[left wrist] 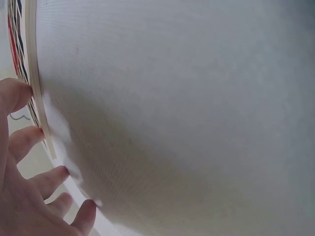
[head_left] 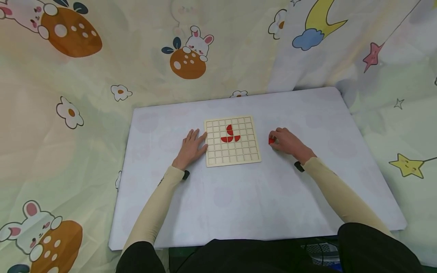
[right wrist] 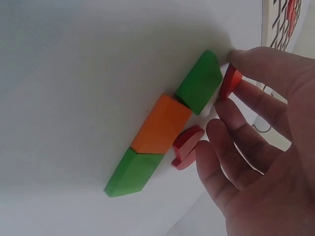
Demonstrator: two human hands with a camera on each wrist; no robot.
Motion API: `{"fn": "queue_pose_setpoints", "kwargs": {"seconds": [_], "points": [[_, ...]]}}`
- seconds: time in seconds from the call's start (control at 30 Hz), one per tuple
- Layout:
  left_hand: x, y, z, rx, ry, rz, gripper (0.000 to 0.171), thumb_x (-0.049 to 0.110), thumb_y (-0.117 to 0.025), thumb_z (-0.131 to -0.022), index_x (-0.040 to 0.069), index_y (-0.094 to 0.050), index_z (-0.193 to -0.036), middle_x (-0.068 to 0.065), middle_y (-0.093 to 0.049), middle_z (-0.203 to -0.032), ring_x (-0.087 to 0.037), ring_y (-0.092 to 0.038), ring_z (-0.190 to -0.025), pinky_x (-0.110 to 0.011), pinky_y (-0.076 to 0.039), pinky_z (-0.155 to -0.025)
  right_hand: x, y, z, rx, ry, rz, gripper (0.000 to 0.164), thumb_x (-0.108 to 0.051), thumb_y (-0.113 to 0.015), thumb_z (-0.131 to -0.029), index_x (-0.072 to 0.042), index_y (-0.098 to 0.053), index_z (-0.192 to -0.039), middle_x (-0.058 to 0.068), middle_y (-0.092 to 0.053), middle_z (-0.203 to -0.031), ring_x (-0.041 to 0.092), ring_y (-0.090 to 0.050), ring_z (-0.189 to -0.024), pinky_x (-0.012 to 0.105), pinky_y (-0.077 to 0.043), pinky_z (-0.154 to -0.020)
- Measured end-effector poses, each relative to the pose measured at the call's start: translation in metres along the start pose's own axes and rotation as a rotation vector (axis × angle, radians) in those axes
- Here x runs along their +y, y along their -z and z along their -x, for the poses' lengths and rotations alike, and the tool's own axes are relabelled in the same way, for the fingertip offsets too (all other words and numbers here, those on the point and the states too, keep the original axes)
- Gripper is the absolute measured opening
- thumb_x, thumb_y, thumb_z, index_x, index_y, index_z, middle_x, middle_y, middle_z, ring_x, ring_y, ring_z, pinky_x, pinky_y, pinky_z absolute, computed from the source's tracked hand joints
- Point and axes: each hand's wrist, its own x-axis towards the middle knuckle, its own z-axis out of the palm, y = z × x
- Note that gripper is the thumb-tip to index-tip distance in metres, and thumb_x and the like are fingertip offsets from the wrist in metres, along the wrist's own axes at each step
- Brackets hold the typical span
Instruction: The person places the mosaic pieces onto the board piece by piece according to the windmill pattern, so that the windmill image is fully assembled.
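A square wooden grid board [head_left: 218, 155] lies flat on the white table. Several red curved pieces [head_left: 229, 130] sit near its middle. My left hand [head_left: 191, 149] rests at the board's left side with fingers spread, the thumb and a finger [left wrist: 30, 140] touching its edge. To the right of the board, my right hand [right wrist: 275, 118] pinches a small red block with a curved side [right wrist: 229, 82] between thumb and fingertips. Close beside those fingers stand a green block [right wrist: 199, 83], an orange block [right wrist: 161, 125], another green block [right wrist: 130, 173] and red curved blocks [right wrist: 188, 142].
The white tabletop [head_left: 239, 204] has its far edge near a cloth backdrop [head_left: 143, 49] printed with rabbits, flowers and stars. Below the near edge, dark cables and a pale mesh-like object [head_left: 319, 252] show beside the person's dark clothing.
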Motion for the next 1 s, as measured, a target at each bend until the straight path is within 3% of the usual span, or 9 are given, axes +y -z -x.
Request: {"fn": "queue_pose_setpoints", "kwargs": {"seconds": [0.23,0.73,1.0], "points": [[0.001,0.000,-0.001,0.008,-0.001,-0.005,0.059,0.045,-0.044,-0.101,0.022,-0.033,-0.154,-0.012,-0.018,-0.160,-0.033,-0.003,-0.147,-0.052,-0.017,-0.111,-0.005,-0.001,-0.006,0.006,0.028,-0.009,0.018,-0.008,-0.066,-0.088,-0.003,-0.064,-0.105,0.011,-0.055,-0.094,0.031,-0.047,-0.090,0.042,-0.043,-0.080],[-0.001,0.001,0.000,0.007,-0.009,-0.015,0.059,0.046,-0.043,-0.101,0.022,-0.033,-0.154,-0.014,-0.018,-0.159,-0.035,-0.005,-0.146,-0.053,-0.018,-0.110,-0.015,0.001,-0.014,-0.013,-0.003,0.022,0.023,-0.010,-0.070,-0.088,-0.004,-0.064,-0.109,0.010,-0.056,-0.097,0.030,-0.048,-0.092,0.043,-0.043,-0.082],[-0.001,-0.001,0.000,0.001,-0.002,-0.005,0.059,0.047,-0.043,-0.101,0.023,-0.031,-0.154,-0.012,-0.016,-0.160,-0.032,-0.002,-0.147,-0.051,-0.017,-0.111,-0.053,0.009,-0.031,-0.002,-0.005,0.003,0.039,-0.015,-0.067,-0.091,-0.001,-0.058,-0.126,0.017,-0.055,-0.114,0.035,-0.047,-0.105,0.050,-0.039,-0.092]]}}
